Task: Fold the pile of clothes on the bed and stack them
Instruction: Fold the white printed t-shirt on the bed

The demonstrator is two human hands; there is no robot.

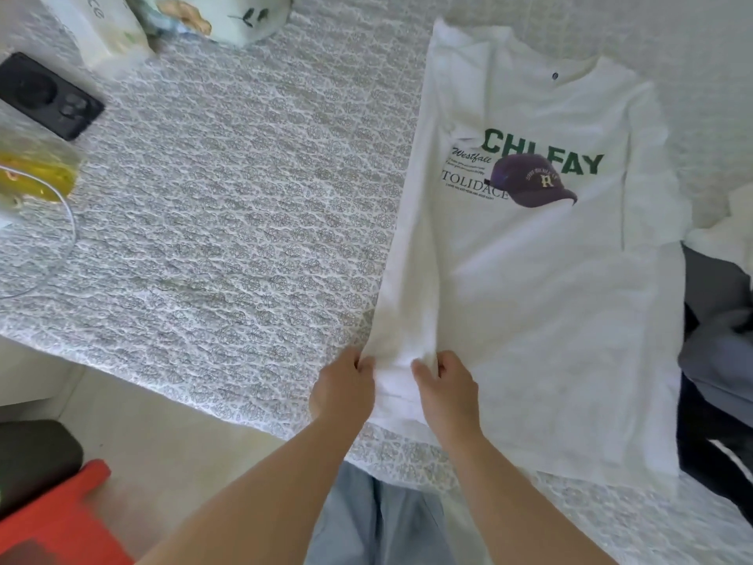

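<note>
A white long-sleeved shirt [542, 279] with green lettering and a purple cap print lies flat, print up, on the patterned bedspread [228, 205]. Its left sleeve is folded down along the left side of the body. My left hand [344, 387] and my right hand [446, 391] pinch the cuff end of that sleeve near the bed's front edge, a hand's width apart. A heap of grey and dark clothes [717, 344] lies at the right edge of the bed, partly under the shirt's right side.
A black phone [47, 95] lies at the far left of the bed, beside a yellow packet [36, 173] and a white cable. A white box and a floral pillow [228, 16] sit at the top left. A red stool [61, 519] stands on the floor below left.
</note>
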